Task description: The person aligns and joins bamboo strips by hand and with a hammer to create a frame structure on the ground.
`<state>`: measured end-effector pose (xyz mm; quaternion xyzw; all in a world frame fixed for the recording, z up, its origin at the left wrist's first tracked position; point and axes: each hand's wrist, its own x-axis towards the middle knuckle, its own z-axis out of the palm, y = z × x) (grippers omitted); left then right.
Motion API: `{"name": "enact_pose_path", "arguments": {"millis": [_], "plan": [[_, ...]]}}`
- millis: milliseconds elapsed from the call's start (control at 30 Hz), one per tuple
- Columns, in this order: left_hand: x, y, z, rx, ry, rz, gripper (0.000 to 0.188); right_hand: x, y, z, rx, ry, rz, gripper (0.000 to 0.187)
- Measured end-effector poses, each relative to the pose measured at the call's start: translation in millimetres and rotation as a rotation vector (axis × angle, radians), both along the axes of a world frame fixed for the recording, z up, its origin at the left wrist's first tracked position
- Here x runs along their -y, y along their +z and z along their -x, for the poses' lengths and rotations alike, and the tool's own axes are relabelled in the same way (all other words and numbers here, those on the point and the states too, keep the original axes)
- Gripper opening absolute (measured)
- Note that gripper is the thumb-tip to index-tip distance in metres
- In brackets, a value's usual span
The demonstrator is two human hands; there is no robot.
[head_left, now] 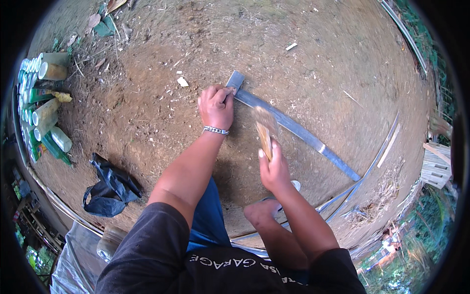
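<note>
A long blue-grey strip [293, 125] lies slantwise on the bare soil. Its far left end meets a short blue-grey block [235, 79] set crosswise to it. My left hand [217, 104] is closed right at this joint, thumb and fingers pressed together. Anything small inside that pinch is hidden. My right hand [275, 169] grips a short tool with a wooden handle [265, 139], held up on the near side of the strip. The tool's brown head is smeared by motion, so its kind is unclear.
Several cloudy plastic bottles [46, 116] lie at the left. A black plastic bag [110, 188] sits nearer me. Long thin strips [345, 193] run past the strip's right end. A stack of pale slats [436, 165] stands at the right edge. My bare foot [262, 210] is close below.
</note>
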<state>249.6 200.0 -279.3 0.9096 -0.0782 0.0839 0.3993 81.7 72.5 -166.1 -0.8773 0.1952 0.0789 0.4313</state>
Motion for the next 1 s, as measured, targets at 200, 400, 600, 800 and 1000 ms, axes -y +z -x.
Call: {"name": "enact_pose_path", "arguments": {"millis": [200, 400, 600, 800, 1000], "plan": [[1, 2, -1, 0.032, -0.007, 0.013, 0.012, -8, -26, -61, 0.094, 0.097, 0.111, 0.046], [0, 1, 0, 0.030, -0.001, 0.011, 0.011, -3, -33, -59, 0.031, 0.154, 0.197, 0.049], [0, 1, 1, 0.023, 0.004, 0.015, 0.011, 1, -27, -55, 0.125, 0.138, 0.199, 0.052], [0, 2, -1, -0.015, 0.014, 0.021, 0.013, 0, -33, -66, -0.016, 0.103, 0.237, 0.051], [-16, 9, 13, -0.018, 0.080, -0.125, 0.020, 1, -19, -56, 0.231, 0.146, 0.185, 0.048]]}}
